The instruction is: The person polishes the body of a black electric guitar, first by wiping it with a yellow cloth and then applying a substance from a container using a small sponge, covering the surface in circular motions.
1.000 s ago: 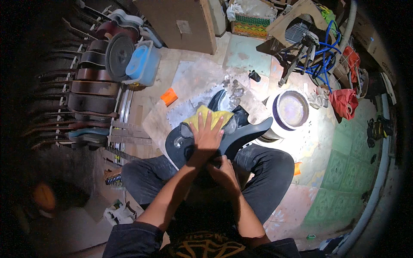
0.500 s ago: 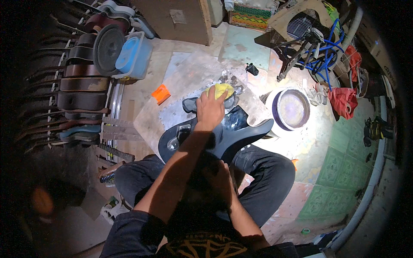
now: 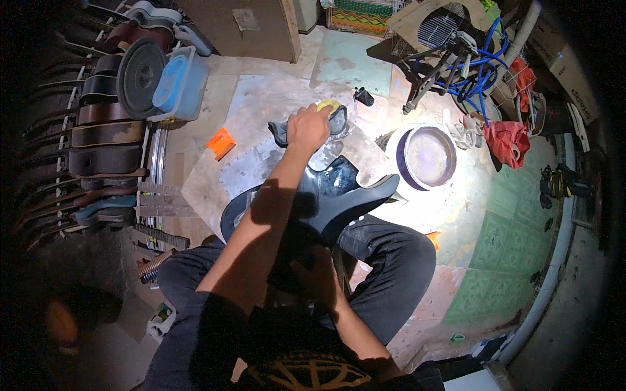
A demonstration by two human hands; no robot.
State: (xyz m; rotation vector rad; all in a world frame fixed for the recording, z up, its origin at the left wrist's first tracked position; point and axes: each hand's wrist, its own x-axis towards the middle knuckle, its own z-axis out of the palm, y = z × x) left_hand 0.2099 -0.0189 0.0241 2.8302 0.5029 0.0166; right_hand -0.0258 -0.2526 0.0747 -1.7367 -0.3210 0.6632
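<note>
My left hand (image 3: pixel 308 128) reaches far forward, fingers closed over a crumpled yellow cloth or sponge (image 3: pixel 328 105), which mostly hides under them. Below and beside this hand lies a dark, wet-looking flexible piece (image 3: pixel 276 134) whose kind I cannot tell. Across my lap rests a glossy black electric guitar body (image 3: pixel 355 207), its pointed horn toward the right. My right hand (image 3: pixel 319 272), deep in shadow, is on the near part of the guitar and appears to hold it; the fingers are only partly visible.
A wet, stained board (image 3: pixel 244 166) lies ahead, with an orange packet (image 3: pixel 220 143) on it. To the right stands a round tub (image 3: pixel 429 158) of cloudy water; a small black container (image 3: pixel 363 97) is beyond. Guitars (image 3: pixel 107 133) line the left, near a clear bin (image 3: pixel 189 88).
My left hand, with the yellow cloth or sponge, has moved forward, away from the guitar. The dark piece has shifted forward too. The whole view has slid slightly, and my right hand stays at the guitar.
</note>
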